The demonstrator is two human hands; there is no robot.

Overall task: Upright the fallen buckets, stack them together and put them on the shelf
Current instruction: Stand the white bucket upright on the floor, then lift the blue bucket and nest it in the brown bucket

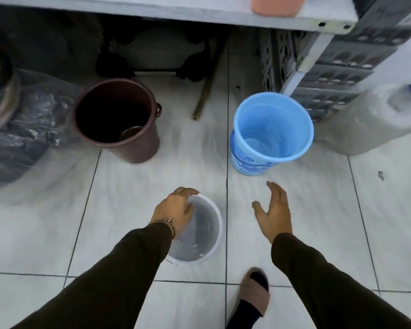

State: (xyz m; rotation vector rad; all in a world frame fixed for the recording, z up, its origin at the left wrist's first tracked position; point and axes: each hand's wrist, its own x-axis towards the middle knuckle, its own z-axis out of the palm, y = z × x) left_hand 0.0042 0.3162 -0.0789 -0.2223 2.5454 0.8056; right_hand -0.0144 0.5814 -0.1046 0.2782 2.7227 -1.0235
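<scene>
Three buckets stood upright on the white tiled floor, mouths open toward the camera. Nearest the person was a small translucent white bucket, and the left hand was closed over the far-left part of its rim, fingers curled over the edge and the thumb side against the wall; a thin beaded bracelet circled that wrist above a dark sleeve. The right hand hung free just to the right of the white bucket, palm turned inward, fingers spread and gripping nothing, not touching any bucket. Beyond it, to the right, stood a light blue bucket with printed markings on its outer wall, close to a grey perforated crate and a shelf leg. Well apart to the left stood a dark maroon bucket, taller and wider than the white one, with something round and metallic lying in its bottom, too dim to identify. The grey metal shelf ran across the top of the view, a pink container resting on its edge. A crumpled clear plastic bag lay at the far left, a thin brownish pipe leaned under the shelf, and a large translucent jug with a blue cap sat at the right. A foot in a brown slipper showed at the bottom.
</scene>
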